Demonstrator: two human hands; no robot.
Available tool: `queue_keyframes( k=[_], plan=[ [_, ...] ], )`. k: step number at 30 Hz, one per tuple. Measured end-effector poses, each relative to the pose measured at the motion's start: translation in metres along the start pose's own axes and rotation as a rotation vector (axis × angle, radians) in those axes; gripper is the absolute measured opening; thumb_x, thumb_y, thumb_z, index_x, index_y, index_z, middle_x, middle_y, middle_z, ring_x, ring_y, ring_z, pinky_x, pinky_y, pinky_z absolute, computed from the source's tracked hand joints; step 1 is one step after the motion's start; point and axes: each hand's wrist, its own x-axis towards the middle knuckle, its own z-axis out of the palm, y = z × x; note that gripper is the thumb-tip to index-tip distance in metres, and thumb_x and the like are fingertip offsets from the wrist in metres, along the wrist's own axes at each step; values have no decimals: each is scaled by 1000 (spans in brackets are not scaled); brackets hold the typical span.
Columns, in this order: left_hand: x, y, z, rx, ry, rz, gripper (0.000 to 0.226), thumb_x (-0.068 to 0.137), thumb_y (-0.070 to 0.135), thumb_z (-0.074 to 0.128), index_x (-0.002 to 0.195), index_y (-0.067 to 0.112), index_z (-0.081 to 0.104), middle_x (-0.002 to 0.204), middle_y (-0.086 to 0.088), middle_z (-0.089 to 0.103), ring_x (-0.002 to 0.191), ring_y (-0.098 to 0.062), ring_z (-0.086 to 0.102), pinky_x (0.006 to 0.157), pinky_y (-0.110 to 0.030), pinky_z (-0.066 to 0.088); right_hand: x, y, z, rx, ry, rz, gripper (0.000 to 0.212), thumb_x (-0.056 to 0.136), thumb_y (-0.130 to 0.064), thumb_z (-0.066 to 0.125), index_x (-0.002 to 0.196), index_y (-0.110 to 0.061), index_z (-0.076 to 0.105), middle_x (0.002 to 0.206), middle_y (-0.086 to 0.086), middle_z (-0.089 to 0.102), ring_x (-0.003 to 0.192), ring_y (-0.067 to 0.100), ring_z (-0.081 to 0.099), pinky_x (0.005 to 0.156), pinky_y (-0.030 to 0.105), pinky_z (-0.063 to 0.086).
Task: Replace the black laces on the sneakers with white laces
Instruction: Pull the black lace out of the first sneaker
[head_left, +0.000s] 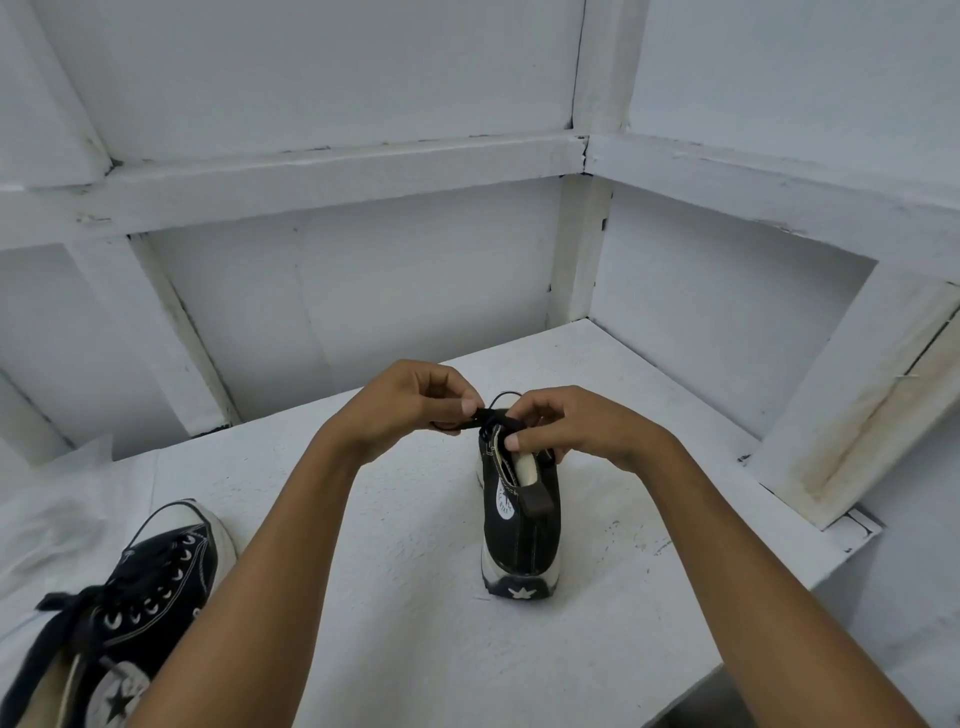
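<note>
Both forearms reach forward and meet over the black canvas high-top sneaker (519, 530), which stands heel towards the person on the white painted bench (415, 623). The left hand (415, 400) and right hand (582, 431), fingers curled, each pinch its flat black lace (491, 415) at the collar. A second black high-top sneaker (156, 587), still laced in black, lies at the bench's near left.

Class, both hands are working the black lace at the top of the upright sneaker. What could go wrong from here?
1. The left hand and right hand pinch the black lace while nothing steadies the sneaker lower down; a sharp pull might tip it.
2. The left forearm passes close beside the second sneaker; a swing might knock it.
</note>
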Motion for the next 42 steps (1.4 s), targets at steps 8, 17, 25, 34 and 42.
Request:
queue_keyframes(
  k=[8, 17, 25, 34, 42],
  plan=[
    [0, -1, 3, 48, 102, -44, 10, 92, 7, 68, 90, -1, 73, 80, -16, 69, 68, -14, 61, 69, -25, 53, -3, -2, 2, -13, 37, 21, 22, 85, -15, 73, 104, -8, 67, 88, -2, 67, 84, 14, 62, 74, 32, 51],
    [-1, 2, 0, 467, -81, -114, 17, 95, 10, 62, 82, 16, 71, 73, 5, 72, 73, -5, 67, 71, -24, 53, -11, 0, 3, -27, 109, 92, 22, 85, -15, 72, 99, -12, 55, 86, 4, 58, 78, 16, 56, 64, 27, 47],
    [-5, 8, -7, -733, 263, 24, 26, 97, 8, 40, 80, 7, 60, 98, -23, 73, 101, -38, 70, 92, -45, 55, -17, 5, 5, 53, 145, 144, 31, 84, -12, 69, 111, -10, 53, 88, 4, 59, 79, 16, 60, 65, 31, 48],
    [-9, 0, 3, -156, 91, -174, 19, 97, 20, 54, 91, 8, 67, 67, 0, 47, 50, -12, 26, 45, -22, 20, -14, 0, 13, 5, 138, 35, 9, 86, -3, 58, 88, -10, 62, 84, 3, 59, 76, 15, 53, 61, 25, 43],
    [-15, 3, 0, 61, 105, -109, 18, 94, 21, 63, 82, 9, 68, 86, 1, 72, 90, -13, 66, 84, -36, 50, -13, 5, 13, 119, 178, 31, 13, 83, 0, 60, 84, -12, 56, 81, 3, 59, 73, 15, 54, 64, 27, 46]
  ],
)
